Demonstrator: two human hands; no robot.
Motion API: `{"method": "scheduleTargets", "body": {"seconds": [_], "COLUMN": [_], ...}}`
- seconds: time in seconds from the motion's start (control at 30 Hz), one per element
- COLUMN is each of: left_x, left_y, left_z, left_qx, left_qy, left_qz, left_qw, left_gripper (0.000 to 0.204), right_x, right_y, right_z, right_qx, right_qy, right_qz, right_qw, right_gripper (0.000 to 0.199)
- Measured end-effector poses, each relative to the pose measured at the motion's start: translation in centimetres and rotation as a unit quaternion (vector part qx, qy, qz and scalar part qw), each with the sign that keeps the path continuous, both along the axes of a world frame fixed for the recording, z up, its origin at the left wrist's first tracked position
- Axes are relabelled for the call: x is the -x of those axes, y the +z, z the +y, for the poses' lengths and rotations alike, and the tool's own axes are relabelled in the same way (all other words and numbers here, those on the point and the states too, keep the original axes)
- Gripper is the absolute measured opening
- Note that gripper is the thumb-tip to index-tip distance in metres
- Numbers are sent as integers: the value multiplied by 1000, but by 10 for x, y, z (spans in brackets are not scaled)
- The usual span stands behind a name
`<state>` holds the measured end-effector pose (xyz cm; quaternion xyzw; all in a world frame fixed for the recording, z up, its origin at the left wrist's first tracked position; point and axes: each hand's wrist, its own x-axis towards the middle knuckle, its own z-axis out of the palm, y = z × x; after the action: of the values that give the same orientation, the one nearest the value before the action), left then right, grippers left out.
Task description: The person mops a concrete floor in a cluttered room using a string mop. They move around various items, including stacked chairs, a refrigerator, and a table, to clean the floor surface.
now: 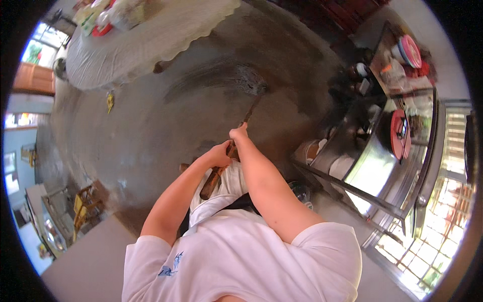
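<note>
Wooden pole (252,106) gripped two-handed, slanting from the waist to the floor (141,136). The left hand (220,154) is closed around its near part; the right hand (238,133) is closed farther along it. At the pole's far end, a blurred greyish head (249,80), apparently a mop. Left beyond the pole: white-covered tabletop (126,60); right of it: dark-framed stand (352,191).
</note>
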<state>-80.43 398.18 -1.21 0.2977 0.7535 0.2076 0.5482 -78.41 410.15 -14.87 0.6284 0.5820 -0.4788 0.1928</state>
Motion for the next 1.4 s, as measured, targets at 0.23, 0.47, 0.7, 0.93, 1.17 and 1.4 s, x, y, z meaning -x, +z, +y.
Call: {"method": "scheduleTargets", "body": {"seconds": [0.23,0.47,0.7,0.93,1.17,1.4], "left_x": [-54,-80,-30,55,93,76], "left_y": [-22,-43,-42,-33,-9,19], "left_z": [66,53,-51,-214,-411,-523], "left_qx": [0,91,35,14,29,52], "left_qy": [-128,-147,-114,38,262,468], "left_qz": [-35,-79,-35,-52,-67,-107], "left_qw": [991,982,992,998,962,876], "left_gripper": [70,43,28,20,20,39], "right_x": [-97,-147,-88,36,123,162], "right_y": [-15,-48,-58,20,17,51], "right_z": [62,39,-47,-202,-396,-530], "right_qx": [15,29,2,44,39,72], "right_qy": [-152,-286,-222,-131,100,338], "right_qz": [-60,-25,-48,-7,-6,-10], "right_qw": [986,957,974,990,994,938], "right_gripper": [84,84,79,74,82,89]}}
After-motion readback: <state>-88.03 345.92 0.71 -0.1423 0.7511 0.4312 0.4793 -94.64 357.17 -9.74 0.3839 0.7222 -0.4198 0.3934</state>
